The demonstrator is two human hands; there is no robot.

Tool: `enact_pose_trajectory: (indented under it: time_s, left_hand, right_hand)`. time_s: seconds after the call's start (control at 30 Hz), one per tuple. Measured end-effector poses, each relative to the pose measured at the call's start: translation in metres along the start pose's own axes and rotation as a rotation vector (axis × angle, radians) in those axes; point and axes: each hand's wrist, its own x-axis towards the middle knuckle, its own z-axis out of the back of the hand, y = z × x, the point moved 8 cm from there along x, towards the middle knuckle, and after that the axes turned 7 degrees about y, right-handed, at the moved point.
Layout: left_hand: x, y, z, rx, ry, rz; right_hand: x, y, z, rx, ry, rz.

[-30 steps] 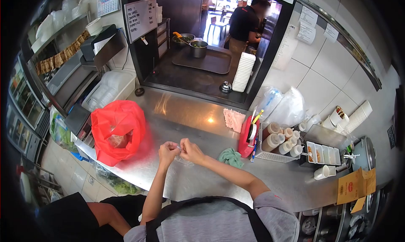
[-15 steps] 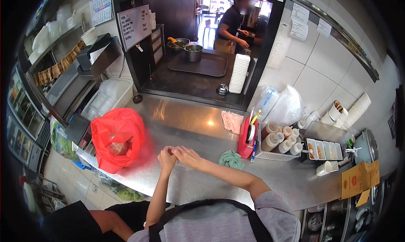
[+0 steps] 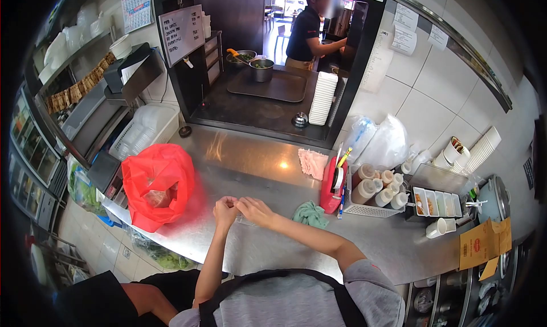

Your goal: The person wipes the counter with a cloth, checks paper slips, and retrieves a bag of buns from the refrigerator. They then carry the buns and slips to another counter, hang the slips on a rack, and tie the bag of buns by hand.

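Over the steel counter point(image 3: 245, 250), my left hand point(image 3: 225, 212) and my right hand point(image 3: 255, 212) meet with fingertips pinched close together. Something thin and clear, like plastic point(image 3: 244, 220), shows faintly beneath them; my fingers hide most of it. To the left of my hands stands an open red plastic bag point(image 3: 149, 173) with a clear-wrapped item point(image 3: 159, 198) inside. A crumpled green cloth point(image 3: 310, 214) lies to the right of my right hand.
A red tape dispenser point(image 3: 331, 193), a basket of squeeze bottles point(image 3: 373, 212) and a pink cloth point(image 3: 313, 163) sit on the right. Beyond the pass window are a dark tray point(image 3: 273, 90), a pot point(image 3: 261, 73) and a person point(image 3: 305, 36). Another person's arm point(image 3: 149, 301) is at lower left.
My hands stay almost in the same place, fingers still together. The person beyond the window has straightened up and extends an arm to the right.
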Motion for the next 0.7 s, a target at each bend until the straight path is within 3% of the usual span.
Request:
enact_pose_trajectory:
  time_s: [0.23,0.33,0.43,0.53,0.7]
  left_hand:
    - [-0.013,-0.023,0.003,0.159,-0.027,-0.137]
    - [-0.011,-0.003,0.001,0.007,0.021,-0.065]
    - [-0.009,0.007,0.023,0.039,-0.034,-0.045]
    - [-0.01,-0.008,0.029,0.052,0.008,-0.056]
    - [-0.017,-0.019,0.008,0.372,0.132,-0.205]
  right_hand:
    - [0.003,0.007,0.007,0.033,-0.044,0.163]
    - [-0.003,-0.003,-0.003,0.146,-0.033,0.087]
    - [-0.011,-0.035,0.0,0.734,-0.086,-0.409]
    - [-0.012,-0.043,0.0,0.772,-0.055,-0.343]
    - [-0.015,-0.023,0.006,0.624,-0.001,-0.262]
